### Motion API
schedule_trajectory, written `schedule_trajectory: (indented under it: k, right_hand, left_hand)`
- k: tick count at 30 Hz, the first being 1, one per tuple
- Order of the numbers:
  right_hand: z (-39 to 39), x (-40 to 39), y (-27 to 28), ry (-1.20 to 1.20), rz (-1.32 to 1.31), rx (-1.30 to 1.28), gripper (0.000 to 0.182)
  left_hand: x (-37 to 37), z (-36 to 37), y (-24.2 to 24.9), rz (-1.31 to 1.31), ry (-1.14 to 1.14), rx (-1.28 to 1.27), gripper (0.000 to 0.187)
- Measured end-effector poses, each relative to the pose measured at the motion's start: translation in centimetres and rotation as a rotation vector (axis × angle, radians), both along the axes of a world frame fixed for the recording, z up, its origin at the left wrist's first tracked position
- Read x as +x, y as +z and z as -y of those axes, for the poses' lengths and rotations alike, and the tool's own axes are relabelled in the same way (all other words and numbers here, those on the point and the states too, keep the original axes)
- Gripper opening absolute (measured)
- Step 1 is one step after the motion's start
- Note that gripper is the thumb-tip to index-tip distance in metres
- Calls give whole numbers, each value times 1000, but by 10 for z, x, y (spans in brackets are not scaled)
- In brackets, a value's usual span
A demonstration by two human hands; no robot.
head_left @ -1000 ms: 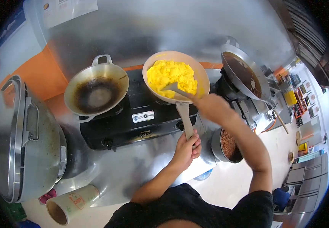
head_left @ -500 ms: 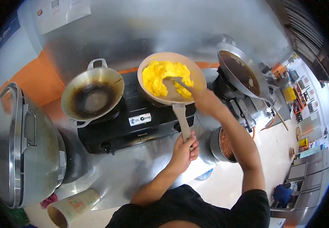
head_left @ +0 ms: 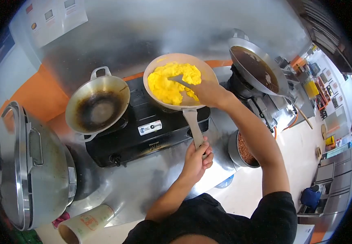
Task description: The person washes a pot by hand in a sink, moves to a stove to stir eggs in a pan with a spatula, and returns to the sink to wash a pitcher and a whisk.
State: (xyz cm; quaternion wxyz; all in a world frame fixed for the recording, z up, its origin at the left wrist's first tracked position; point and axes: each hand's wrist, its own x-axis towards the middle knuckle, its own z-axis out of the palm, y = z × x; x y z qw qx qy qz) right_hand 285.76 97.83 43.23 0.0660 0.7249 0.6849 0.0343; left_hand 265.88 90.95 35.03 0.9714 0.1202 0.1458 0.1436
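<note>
A light beige frying pan (head_left: 209, 72) sits on the right burner of the black gas stove (head_left: 137, 140). Bright yellow scrambled eggs (head_left: 163, 91) lie in it in a thick, soft mass. My left hand (head_left: 196, 160) is wrapped round the end of the pan's handle (head_left: 191, 122). Over the pan's right side, my right hand (head_left: 209, 93) grips a grey spatula (head_left: 179, 79), its blade in among the eggs. The fingers of the right hand partly cover the spatula's handle.
A scorched wok (head_left: 73, 107) occupies the left burner. Farther left stands a large lidded metal cooker (head_left: 52, 171), with a paper tub (head_left: 96, 217) near it. At right are a wok of dark liquid (head_left: 253, 69) and a pot of reddish-brown bits (head_left: 245, 152).
My right hand has moved left and a little down with the spatula, its blade pushing into the eggs. The eggs cover more of the pan's middle. My left hand keeps its hold on the handle.
</note>
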Motion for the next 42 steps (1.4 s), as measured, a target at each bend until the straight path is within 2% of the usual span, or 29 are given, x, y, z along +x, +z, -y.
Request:
schedule_trajectory:
  k: [1, 2, 4, 7, 9, 12, 14, 16, 18, 20, 22, 23, 25, 26, 28, 30, 31, 32, 34, 36, 38, 39, 41, 42]
  right_hand:
    - [7, -10, 8, 53, -66, 127, 38]
    - [11, -13, 27, 57, -65, 121, 38]
    - [32, -17, 74, -32, -18, -133, 38]
    - [63, -16, 121, -13, 9, -116, 36]
    - [81, -25, 138, -108, -48, -190, 33]
    - [78, -21, 89, -63, -73, -319, 39]
    - [65, -34, 34, -216, 18, -147, 40]
    - [46, -19, -25, -287, -82, 87, 38]
    - [34, 3, -11, -217, -164, 105, 35]
    - [30, 23, 11, 13, -242, 226, 30]
    - [31, 18, 44, -269, -361, 71, 28]
    - [28, 15, 44, -268, -358, 75, 28]
    - [18, 6, 35, -28, -220, 141, 32]
    - [14, -1, 22, -37, -218, 141, 32]
    - [9, -17, -4, -16, -55, -89, 47]
    - [23, -12, 3, -64, -60, -125, 47]
    - [32, -9, 16, -108, -58, -160, 47]
    - [38, -5, 45, 40, -18, -180, 46]
    - [55, -20, 106, -121, -120, -261, 33]
    - [68, -19, 132, -67, -53, -262, 32]
    - [76, -23, 142, -161, -90, -437, 32]
    - [74, -21, 123, -149, -88, -428, 33]
    - [69, -1, 59, 48, -152, -233, 36]
    - [62, -10, 32, -52, -129, -119, 38]
  left_hand:
    - [0, 0, 0, 0, 1, -3, 19]
    - [0, 0, 0, 12, 2, 1, 19]
    - [-1, 1, -1, 23, 1, 1, 19]
    - [1, 1, 1, 8, 31, -19, 18]
    - [0, 1, 1, 17, 23, -8, 18]
    - [0, 1, 2, 4, 11, 0, 18]
    - [-1, 1, -1, 9, -2, 0, 18]
    - [2, 1, -2, 3, -12, 0, 19]
    - [0, 2, -2, 7, 9, 2, 19]
    - [-2, 2, 0, -4, 12, 9, 18]
    - [-3, 0, 1, 0, 27, 17, 18]
    - [-3, -1, 1, -5, 12, 9, 18]
    - [0, -2, 0, -4, -17, 6, 20]
    - [0, -1, -1, -2, -15, 12, 20]
    - [0, 1, -2, -7, -16, 16, 20]
    - [0, 2, 1, -29, 22, 29, 21]
    - [0, 2, 3, -29, 29, 25, 21]
    - [1, 2, 4, -28, 30, 26, 21]
    - [-1, 2, 3, -31, 24, 27, 21]
    - [1, 1, 1, -15, 16, 28, 21]
    - [1, 2, 1, -24, 14, 23, 21]
    - [2, 2, 1, -33, 10, 27, 21]
    - [2, 3, 1, -28, 11, 40, 21]
    - [2, 4, 1, -30, 14, 48, 21]
